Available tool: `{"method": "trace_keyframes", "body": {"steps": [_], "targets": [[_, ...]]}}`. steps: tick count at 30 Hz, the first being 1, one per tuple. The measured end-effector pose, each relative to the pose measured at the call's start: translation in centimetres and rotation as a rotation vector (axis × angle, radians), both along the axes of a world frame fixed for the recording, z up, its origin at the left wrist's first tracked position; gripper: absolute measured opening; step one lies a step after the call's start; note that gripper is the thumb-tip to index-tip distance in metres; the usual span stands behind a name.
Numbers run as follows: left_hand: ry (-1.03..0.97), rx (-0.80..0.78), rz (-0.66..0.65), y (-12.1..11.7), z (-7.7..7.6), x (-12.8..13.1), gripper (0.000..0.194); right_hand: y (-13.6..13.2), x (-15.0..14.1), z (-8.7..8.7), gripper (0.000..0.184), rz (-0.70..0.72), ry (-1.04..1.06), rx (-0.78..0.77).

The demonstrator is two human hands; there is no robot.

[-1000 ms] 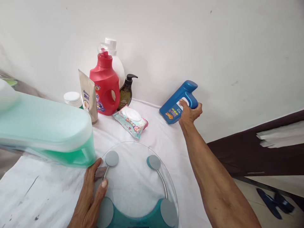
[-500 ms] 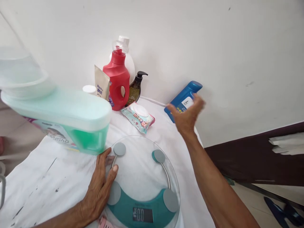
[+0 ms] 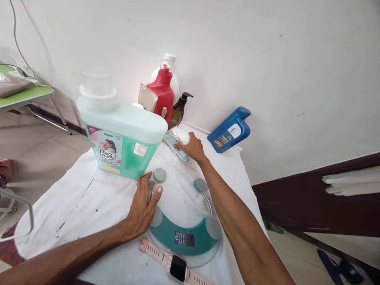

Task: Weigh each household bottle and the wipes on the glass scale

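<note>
My left hand is at the left edge of a round glass bathroom scale, its thumb on top and its fingers along the rim, closed on it. The scale's display reads 0.0. My right hand reaches over the scale's far side and is closed on a pack of wet wipes, thumb on the near side. A big jug of green liquid labelled Pao dudu stands by my left fingertips. To the right of the wipes, a blue bottle leans against the wall.
Behind the wipes stand a red detergent bottle, a beige tube, a dark pump bottle and a white bottle. A pink-strapped watch lies before the scale. A green-topped table stands at far left.
My right hand has let go of the blue bottle, leaving it leaning on the wall, and moved left onto the wipes. My left hand stays at the scale. The view has shifted, revealing the watch.
</note>
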State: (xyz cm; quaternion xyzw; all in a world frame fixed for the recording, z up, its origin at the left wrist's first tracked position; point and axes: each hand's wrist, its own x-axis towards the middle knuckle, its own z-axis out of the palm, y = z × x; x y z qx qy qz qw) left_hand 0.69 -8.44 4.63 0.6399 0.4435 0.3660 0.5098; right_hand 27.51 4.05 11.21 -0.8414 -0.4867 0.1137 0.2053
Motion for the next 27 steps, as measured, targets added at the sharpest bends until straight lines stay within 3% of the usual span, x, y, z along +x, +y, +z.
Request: {"method": "trace_keyframes", "body": {"steps": [4, 7, 11, 14, 18, 23, 25, 27], "targets": [[-0.005, 0.026, 0.0, 0.2, -0.2, 0.0, 0.064, -1.7, 0.2, 0.1, 0.076, -0.051, 0.041, 0.097], [-0.008, 0.032, -0.015, 0.3, -0.2, 0.0, 0.066, -4.2, 0.3, 1.1, 0.086, -0.082, 0.042, 0.201], [-0.008, 0.004, -0.023, 0.5, -0.2, -0.1, 0.07, -9.9, -0.5, 3.6, 0.09, -0.033, 0.008, 0.356], [-0.016, 0.013, -0.018, 0.5, -0.1, -0.2, 0.072, -15.0, -2.1, 4.7, 0.084, 0.058, 0.021, 0.308], [-0.011, 0.009, -0.027, 0.6, 0.2, -0.3, 0.081, -19.5, -4.6, 3.7, 0.074, 0.143, 0.063, 0.152], [0.003, 0.024, -0.033, 0.7, 0.4, -0.3, 0.083, -20.7, -5.8, 2.0, 0.074, 0.187, 0.065, 0.11], [0.009, 0.029, -0.028, 0.7, 0.4, -0.4, 0.08, -20.9, -5.7, 1.8, 0.083, 0.188, 0.124, 0.152], [0.01, 0.03, -0.028, 0.8, 0.4, -0.4, 0.078, -21.6, -5.4, 1.2, 0.083, 0.141, 0.24, 0.327]]}}
